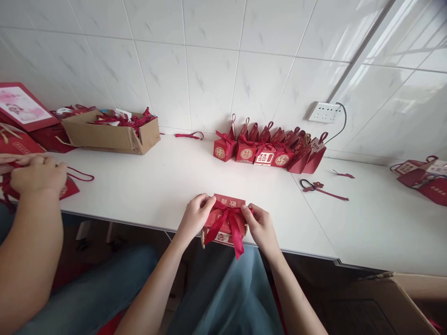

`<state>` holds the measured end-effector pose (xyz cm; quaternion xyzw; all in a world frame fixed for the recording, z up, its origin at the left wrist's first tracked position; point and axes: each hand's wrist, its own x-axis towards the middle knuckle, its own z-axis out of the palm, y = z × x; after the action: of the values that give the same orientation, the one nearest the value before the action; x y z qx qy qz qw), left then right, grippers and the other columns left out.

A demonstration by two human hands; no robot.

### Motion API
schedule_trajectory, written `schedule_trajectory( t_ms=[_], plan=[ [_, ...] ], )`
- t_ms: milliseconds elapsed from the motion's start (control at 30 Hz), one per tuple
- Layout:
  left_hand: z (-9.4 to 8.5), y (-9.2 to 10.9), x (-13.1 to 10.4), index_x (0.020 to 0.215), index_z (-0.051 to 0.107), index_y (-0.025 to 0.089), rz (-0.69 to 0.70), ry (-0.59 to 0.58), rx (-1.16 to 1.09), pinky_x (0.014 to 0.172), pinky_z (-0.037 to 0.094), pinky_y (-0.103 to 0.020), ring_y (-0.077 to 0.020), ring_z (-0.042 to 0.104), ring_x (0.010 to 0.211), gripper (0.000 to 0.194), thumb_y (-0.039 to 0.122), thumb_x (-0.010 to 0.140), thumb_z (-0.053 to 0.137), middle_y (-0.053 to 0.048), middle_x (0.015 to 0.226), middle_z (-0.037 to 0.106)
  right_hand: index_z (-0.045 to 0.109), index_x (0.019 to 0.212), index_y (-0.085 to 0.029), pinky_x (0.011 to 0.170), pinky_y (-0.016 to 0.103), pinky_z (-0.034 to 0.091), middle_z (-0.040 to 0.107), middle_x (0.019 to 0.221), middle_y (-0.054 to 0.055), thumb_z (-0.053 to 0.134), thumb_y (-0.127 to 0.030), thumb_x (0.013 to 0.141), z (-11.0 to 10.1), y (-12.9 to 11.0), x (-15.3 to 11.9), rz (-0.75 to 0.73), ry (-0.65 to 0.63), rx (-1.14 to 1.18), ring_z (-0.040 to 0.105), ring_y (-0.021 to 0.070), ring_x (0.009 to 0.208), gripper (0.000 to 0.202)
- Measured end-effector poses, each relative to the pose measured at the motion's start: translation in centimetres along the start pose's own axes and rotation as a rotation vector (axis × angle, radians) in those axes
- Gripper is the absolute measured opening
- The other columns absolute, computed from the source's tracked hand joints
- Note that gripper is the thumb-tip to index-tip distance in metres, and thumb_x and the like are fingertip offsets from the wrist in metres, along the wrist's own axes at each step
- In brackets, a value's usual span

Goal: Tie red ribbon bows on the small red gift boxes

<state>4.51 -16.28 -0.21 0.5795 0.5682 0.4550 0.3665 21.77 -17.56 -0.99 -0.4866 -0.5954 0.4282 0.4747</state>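
Observation:
A small red gift box (223,236) with gold patterns rests at the table's front edge, between my hands. Around it is a dark red ribbon (238,239) tied in a bow, its two tails hanging over the front. My left hand (198,215) pinches the bow's left loop between thumb and fingers. On the other side, my right hand (260,228) is closed on the right loop near the box's upper right corner.
Several red boxes (246,153) stand in rows by the wall. A cardboard box (104,138) of ribbons sits back left. Another person's hands (40,174) work on a red box at far left. Loose ribbon pieces (324,190) lie right, and more red boxes (433,184) far right.

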Motion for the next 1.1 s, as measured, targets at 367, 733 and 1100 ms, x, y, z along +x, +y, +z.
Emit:
schedule_trajectory(
  t_ms=[367,733,1100],
  plan=[
    [0.2,-0.5,-1.4,0.058,0.033,0.02,-0.048,0.066,-0.204,0.051,0.027,-0.022,-0.0092,0.029,0.053,0.037,0.042,0.082,0.05,0.006,0.056,0.028,0.041,0.055,-0.021,0.052,0.025,0.037,0.043,0.053,-0.003,0.045,-0.053,0.085,-1.2,0.8,-0.3,0.076,-0.062,0.045,0.042,0.0121,0.051,0.045],
    [0.1,0.6,-1.5,0.076,0.052,0.019,-0.061,0.048,-0.129,0.06,0.042,-0.023,-0.0137,0.055,0.067,0.026,0.044,0.081,0.054,0.001,0.074,0.058,0.013,0.143,-0.028,0.097,0.048,0.043,0.034,0.14,0.015,0.075,-0.045,0.065,-2.4,1.1,-1.6,-0.155,-0.293,-0.148,0.043,0.03,0.124,0.101],
    [1.1,1.7,-6.3,0.077,0.049,0.019,0.378,0.419,-0.036,0.068,0.047,-0.024,-0.0133,0.054,0.077,0.01,0.024,0.085,0.052,-0.001,0.08,0.05,0.006,0.145,-0.03,0.099,0.051,0.042,0.03,0.142,0.015,0.076,-0.031,0.068,-0.3,1.0,-2.3,-0.278,-0.173,-0.167,0.044,0.029,0.124,0.104]
  ],
)
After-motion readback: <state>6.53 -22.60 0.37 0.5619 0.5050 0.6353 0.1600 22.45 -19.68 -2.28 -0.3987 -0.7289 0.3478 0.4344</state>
